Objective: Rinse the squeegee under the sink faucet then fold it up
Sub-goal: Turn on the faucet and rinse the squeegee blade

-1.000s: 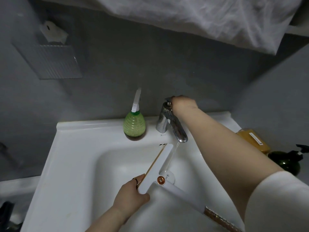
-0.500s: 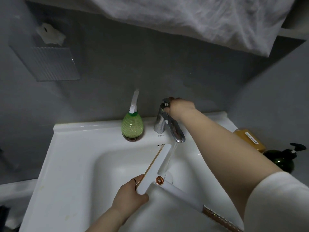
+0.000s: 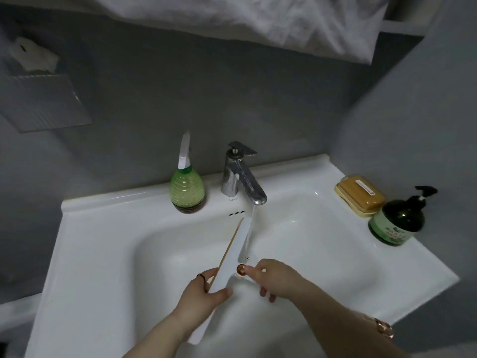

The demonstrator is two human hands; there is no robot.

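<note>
Both hands hold the squeegee (image 3: 236, 250) over the basin of the white sink (image 3: 108, 254); the left hand (image 3: 204, 297) has its grip clamped on the near end of the white blade bar, thumb on top and fingers underneath, a ring showing on one finger; the right hand (image 3: 275, 279) has its grip closed on the handle just beside the round copper-coloured hinge button, the forefinger touching that button, the other fingers curled under the handle. Most of the handle is hidden by the right hand and forearm; a rounded white end shows below the left wrist, though whether it belongs to the handle cannot be told. The blade bar runs from the left hand up and away toward the faucet (image 3: 241, 174), with a thin brown edge along its left side; its far end sits just below the spout, and a thin stream of water falls along its right side into the basin. A bracelet shows on the right wrist. On the sink's back ledge a green spray bottle (image 3: 186, 191) stands just left of the faucet; on the right rim an orange bar of soap (image 3: 361, 196) lies in a pale dish, with a dark green pump bottle (image 3: 398, 220) just beside it. A white cloth (image 3: 258, 24) hangs above.
</note>
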